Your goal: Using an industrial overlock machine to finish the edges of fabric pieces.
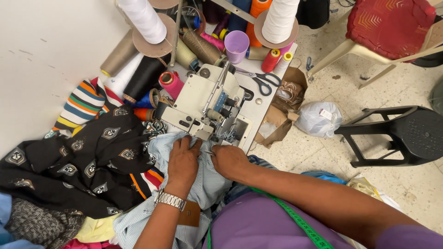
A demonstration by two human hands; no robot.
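Two hands on pale blue striped cloth (203, 184) at an overlock sewing machine (207, 103).

One black patterned fabric (87, 166) heaped far left; left hand (183, 161), watch on wrist, pressed flat on the cloth, fingers spread, gripping nothing; right hand (229, 160) pinching the cloth's edge just beside the needle. Behind: two large white thread cones (144, 18), one lilac cup (236, 44), contents hidden, one pair of scissors (260, 80). Further right, one brown paper bag (281, 110) holding scraps, one black stool (406, 133).

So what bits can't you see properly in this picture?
Head view only:
- The needle area of the sewing machine: too small, and partly behind the right hand.
- The fingertips of the left hand: tucked into the light blue striped cloth.
- The white thread cones: tops cut off by the picture's edge.
- What's inside the white plastic bag.
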